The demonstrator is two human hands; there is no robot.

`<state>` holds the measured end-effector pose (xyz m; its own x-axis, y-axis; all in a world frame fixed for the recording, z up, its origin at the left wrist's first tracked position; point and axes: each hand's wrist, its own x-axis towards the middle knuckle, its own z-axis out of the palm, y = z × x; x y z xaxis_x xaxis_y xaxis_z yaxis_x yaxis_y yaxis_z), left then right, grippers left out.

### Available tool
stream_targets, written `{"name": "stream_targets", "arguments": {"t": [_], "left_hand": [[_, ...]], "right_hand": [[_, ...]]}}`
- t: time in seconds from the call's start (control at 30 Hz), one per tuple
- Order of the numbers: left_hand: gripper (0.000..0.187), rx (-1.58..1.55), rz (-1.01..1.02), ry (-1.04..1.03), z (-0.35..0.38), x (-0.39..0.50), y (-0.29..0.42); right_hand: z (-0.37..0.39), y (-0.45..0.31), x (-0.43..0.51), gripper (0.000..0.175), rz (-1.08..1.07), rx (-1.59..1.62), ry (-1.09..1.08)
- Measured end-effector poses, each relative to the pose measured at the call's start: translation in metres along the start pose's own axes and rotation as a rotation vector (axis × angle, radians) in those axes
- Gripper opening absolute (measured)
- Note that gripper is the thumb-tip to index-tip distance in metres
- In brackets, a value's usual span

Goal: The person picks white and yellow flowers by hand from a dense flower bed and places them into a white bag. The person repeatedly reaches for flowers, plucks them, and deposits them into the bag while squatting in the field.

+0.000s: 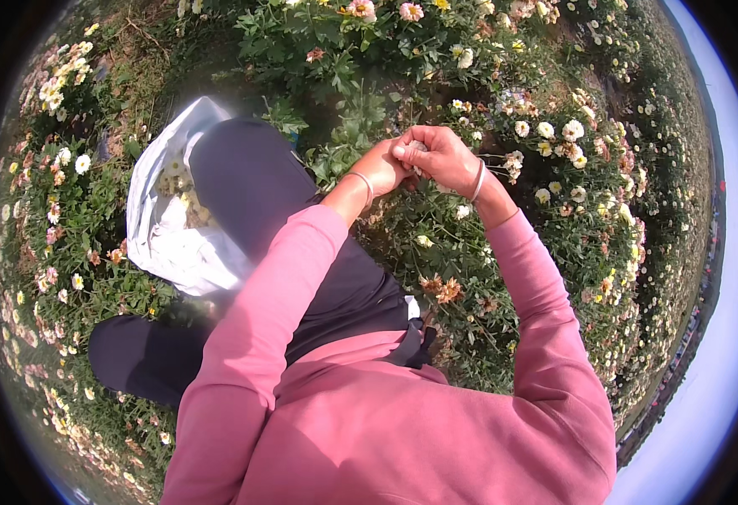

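My two hands meet over the plants in front of my knee. My right hand point(441, 154) is curled, with a pale flower head point(417, 147) pinched between thumb and fingers. Right against it is my left hand point(382, 164), its fingers bent and mostly hidden behind the right one, so what it holds cannot be seen. An open white sack point(144, 208) stands to the left, against my raised knee. Inside it lie several pale chrysanthemum heads point(176, 180) and some crumpled white material point(195, 252).
Chrysanthemum plants surround me, with white blooms point(573, 130) to the right and pink ones point(411, 11) ahead. Browned flower heads point(449, 290) hang near my right hip. My dark-trousered knee point(242, 164) partly covers the sack's mouth. Bare soil point(144, 44) shows at the upper left.
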<state>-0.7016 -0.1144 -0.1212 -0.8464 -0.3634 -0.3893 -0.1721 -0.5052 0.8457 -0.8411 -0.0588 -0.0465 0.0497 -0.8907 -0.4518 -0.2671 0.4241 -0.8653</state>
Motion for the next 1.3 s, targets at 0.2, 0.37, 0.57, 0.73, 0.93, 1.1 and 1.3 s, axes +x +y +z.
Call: {"name": "stream_targets", "arguments": {"t": [0.2,0.37,0.57,0.73,0.93,1.1,1.3], "left_hand": [[0.03,0.811,0.278,0.298,-0.003,0.0,-0.02],[0.018,1.067,0.187,0.499,-0.027,0.003,-0.033],[0.04,0.0,0.168,0.366,-0.03,-0.008,0.011],[0.041,0.354,0.302,0.562,-0.021,-0.021,0.005],[0.01,0.96,0.77,0.412,0.014,-0.069,0.011],[0.028,0.918,0.943,-0.001,0.111,-0.083,-0.019],[0.026,1.439,0.356,-0.391,0.063,-0.116,-0.048]], "right_hand": [[-0.013,-0.017,-0.019,0.022,0.002,-0.008,0.128],[-0.034,-0.083,-0.074,0.021,-0.163,0.092,0.321],[-0.062,-0.007,-0.087,0.014,0.005,-0.337,-0.077],[-0.049,0.119,-0.059,0.018,0.148,-0.682,-0.225],[-0.019,0.147,-0.074,0.029,0.169,-0.99,-0.328],[-0.031,0.106,-0.057,0.019,0.328,-0.872,-0.128],[-0.02,0.009,-0.111,0.015,-0.137,-0.046,0.317]]}}
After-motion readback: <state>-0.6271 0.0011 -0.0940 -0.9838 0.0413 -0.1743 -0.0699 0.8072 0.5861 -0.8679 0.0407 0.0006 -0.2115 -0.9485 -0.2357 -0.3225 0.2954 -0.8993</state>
